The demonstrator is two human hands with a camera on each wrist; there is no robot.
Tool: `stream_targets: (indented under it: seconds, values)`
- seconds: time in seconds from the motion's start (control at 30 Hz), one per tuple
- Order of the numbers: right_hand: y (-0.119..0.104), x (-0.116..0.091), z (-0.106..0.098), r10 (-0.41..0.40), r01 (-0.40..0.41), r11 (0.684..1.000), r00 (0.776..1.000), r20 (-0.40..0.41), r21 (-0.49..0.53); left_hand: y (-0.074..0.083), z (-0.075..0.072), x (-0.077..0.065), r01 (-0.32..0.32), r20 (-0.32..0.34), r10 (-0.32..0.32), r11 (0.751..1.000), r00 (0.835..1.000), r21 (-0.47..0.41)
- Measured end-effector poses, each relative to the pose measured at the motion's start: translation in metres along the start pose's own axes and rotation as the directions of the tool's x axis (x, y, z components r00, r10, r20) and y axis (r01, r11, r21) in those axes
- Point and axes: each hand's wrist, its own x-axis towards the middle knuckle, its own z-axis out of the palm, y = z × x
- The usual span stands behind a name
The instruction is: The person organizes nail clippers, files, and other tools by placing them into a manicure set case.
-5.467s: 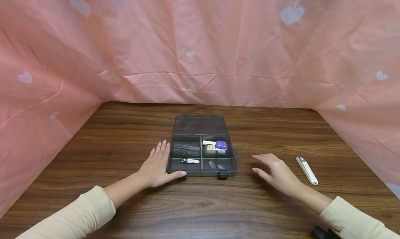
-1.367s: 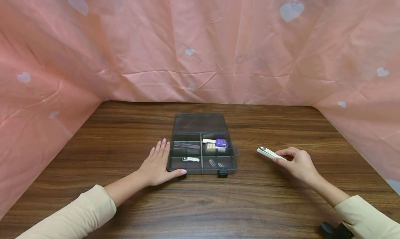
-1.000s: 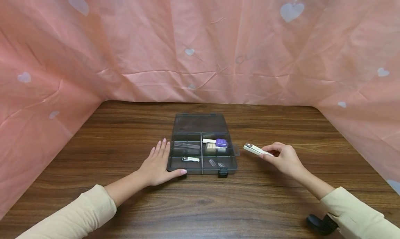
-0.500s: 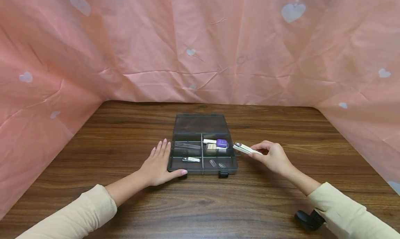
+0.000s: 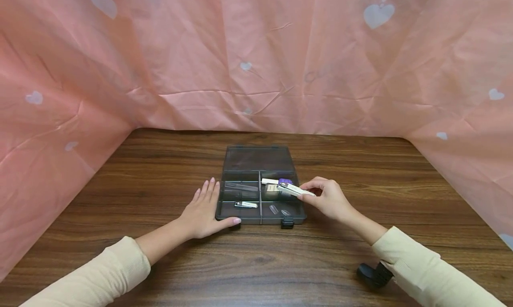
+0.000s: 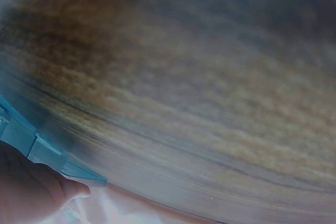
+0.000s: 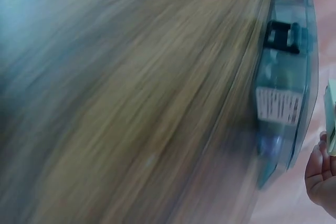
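Note:
A dark see-through divided case (image 5: 256,159) lies with its lid folded back on the wooden table. My right hand (image 5: 330,202) pinches the end of a large white nail clipper (image 5: 292,190), its metal head over the case's back right compartment. Under it are a purple nail polish bottle (image 5: 285,181) and a cream label, partly covered. Flat against the case's left side rests my left hand (image 5: 200,213), fingers straight, thumb along the front edge. A small nail clipper (image 5: 246,204) sits front left; two clear nail tips (image 5: 274,209) lie front right.
A clear flat strip (image 5: 241,186) lies in the back left compartment. Black latches (image 5: 287,222) stick out at the case's front. A black wrist mount (image 5: 374,275) hangs below my right sleeve. Pink curtain (image 5: 264,62) closes off the back and sides.
My right hand has picked up the large nail clipper from the table at the right and carried it left, over the case. My left hand has stayed in place.

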Motion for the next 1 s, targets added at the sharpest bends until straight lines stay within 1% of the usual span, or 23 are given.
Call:
stream_targets:
  seconds: [0.23, 0.43, 0.57, 0.83, 1.0]
  values:
    - [-0.014, 0.01, 0.021, -0.048, 0.046, 0.999, 0.997, 0.066, 0.028, 0.0, -0.001, 0.0, -0.005, -0.013, 0.005, 1.0, 1.0, 0.003]
    - [-0.027, 0.017, 0.035, -0.094, 0.089, 0.995, 0.989, 0.112, 0.048, -0.001, 0.0, 0.0, -0.011, -0.019, 0.012, 1.0, 1.0, 0.016]
    - [-0.035, 0.02, 0.041, -0.126, 0.12, 0.992, 0.982, 0.143, 0.048, -0.001, 0.0, 0.0, -0.008, -0.023, 0.008, 1.0, 1.0, 0.025]
    - [-0.051, 0.026, 0.053, -0.147, 0.136, 0.989, 0.958, 0.248, 0.06, -0.001, 0.0, 0.0, -0.009, -0.031, 0.01, 0.999, 0.999, 0.032]
    - [-0.056, 0.029, 0.062, -0.165, 0.152, 0.986, 0.948, 0.273, 0.066, -0.001, -0.001, 0.0, -0.012, -0.03, 0.013, 0.999, 0.999, 0.037]
